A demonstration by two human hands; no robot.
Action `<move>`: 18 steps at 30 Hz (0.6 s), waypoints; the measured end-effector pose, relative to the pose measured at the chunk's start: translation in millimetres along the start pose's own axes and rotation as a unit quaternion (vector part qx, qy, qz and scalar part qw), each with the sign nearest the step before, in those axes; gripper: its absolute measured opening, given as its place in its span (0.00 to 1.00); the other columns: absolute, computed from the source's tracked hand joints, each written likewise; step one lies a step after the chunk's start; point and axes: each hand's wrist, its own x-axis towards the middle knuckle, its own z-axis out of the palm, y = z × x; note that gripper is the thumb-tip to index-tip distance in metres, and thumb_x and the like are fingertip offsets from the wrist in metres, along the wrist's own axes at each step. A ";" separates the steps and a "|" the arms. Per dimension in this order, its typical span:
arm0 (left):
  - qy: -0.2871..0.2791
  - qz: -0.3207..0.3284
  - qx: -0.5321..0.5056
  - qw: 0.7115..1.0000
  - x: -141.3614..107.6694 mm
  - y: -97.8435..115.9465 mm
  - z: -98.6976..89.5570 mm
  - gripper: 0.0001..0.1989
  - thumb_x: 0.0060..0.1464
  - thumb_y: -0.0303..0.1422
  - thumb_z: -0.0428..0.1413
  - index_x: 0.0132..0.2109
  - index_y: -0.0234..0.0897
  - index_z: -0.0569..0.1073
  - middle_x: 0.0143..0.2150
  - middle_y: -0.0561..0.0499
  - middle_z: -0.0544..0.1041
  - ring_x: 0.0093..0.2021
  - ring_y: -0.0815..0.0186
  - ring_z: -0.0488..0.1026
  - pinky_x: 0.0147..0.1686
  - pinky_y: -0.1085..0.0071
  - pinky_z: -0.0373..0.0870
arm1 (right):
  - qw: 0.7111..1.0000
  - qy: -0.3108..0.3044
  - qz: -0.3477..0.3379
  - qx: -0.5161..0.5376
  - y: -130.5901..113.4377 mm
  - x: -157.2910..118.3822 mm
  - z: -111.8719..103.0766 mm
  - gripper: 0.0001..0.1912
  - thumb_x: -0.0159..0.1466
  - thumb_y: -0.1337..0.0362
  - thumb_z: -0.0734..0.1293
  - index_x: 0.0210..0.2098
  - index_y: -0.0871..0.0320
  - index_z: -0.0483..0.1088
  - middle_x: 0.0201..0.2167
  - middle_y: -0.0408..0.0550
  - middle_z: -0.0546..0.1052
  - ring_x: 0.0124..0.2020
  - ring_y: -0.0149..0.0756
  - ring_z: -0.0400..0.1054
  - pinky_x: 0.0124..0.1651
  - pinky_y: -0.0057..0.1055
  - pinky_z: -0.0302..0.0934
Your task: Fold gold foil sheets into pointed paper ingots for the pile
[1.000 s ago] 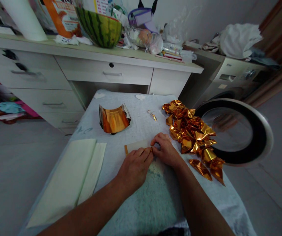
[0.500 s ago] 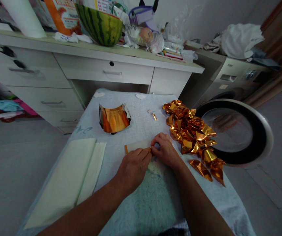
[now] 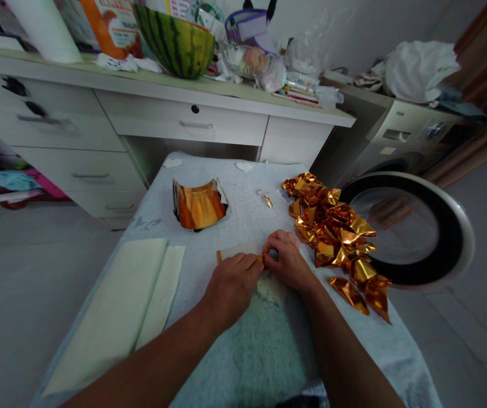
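A pale sheet of foil paper with a gold strip along its left edge lies on the cloth-covered table in front of me. My left hand rests over its near side, thumb and fingers pinched at the sheet's right end. My right hand meets it there, its index finger and thumb curled into a pinch. A small gold bit shows between the fingertips; the rest of the sheet is hidden beneath the hands. Right of my right hand spreads a heap of folded gold foil pieces.
A curved stack of gold foil sheets stands beyond my hands, with small foil scraps to its right. Folded pale yellow paper lies at left. A washing machine's open round door borders the table's right side; a white desk stands behind.
The whole view has shifted very slightly to the right. Both hands stay pinched on the paper in nearly the same place.
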 end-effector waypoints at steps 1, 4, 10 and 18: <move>0.000 -0.003 -0.002 1.000 0.2 -0.4 -0.1 0.09 0.61 0.23 0.51 0.46 0.36 0.74 0.43 0.48 0.77 0.43 0.60 0.73 0.44 0.61 0.74 | 1.000 0.002 0.000 -0.001 0.1 0.1 0.3 0.06 0.58 0.73 0.67 0.29 0.57 0.71 0.37 0.47 0.70 0.42 0.40 0.59 0.47 0.38 0.50; -0.002 -0.021 -0.016 1.000 2.1 -0.7 -1.6 0.09 0.61 0.24 0.52 0.44 0.36 0.75 0.41 0.49 0.76 0.43 0.61 0.72 0.43 0.63 0.72 | 1.000 0.003 0.000 -0.006 0.8 0.3 1.4 0.05 0.58 0.73 0.67 0.29 0.57 0.71 0.37 0.47 0.70 0.42 0.40 0.59 0.48 0.39 0.50; -0.003 -0.128 -0.085 0.988 13.9 -1.5 -7.6 0.09 0.63 0.27 0.49 0.42 0.40 0.75 0.42 0.52 0.72 0.41 0.66 0.72 0.39 0.69 0.69 | 1.000 -0.003 0.000 0.006 1.6 -0.4 -0.4 0.05 0.58 0.73 0.67 0.29 0.57 0.71 0.37 0.46 0.70 0.43 0.40 0.59 0.48 0.38 0.50; -0.095 -0.154 -0.083 0.980 36.8 -1.5 -21.7 0.08 0.58 0.27 0.52 0.39 0.41 0.75 0.41 0.51 0.70 0.38 0.64 0.72 0.35 0.69 0.67 | 0.999 -0.016 -0.002 0.047 1.0 -1.7 -7.8 0.05 0.60 0.71 0.68 0.30 0.56 0.73 0.37 0.46 0.70 0.44 0.39 0.59 0.49 0.37 0.51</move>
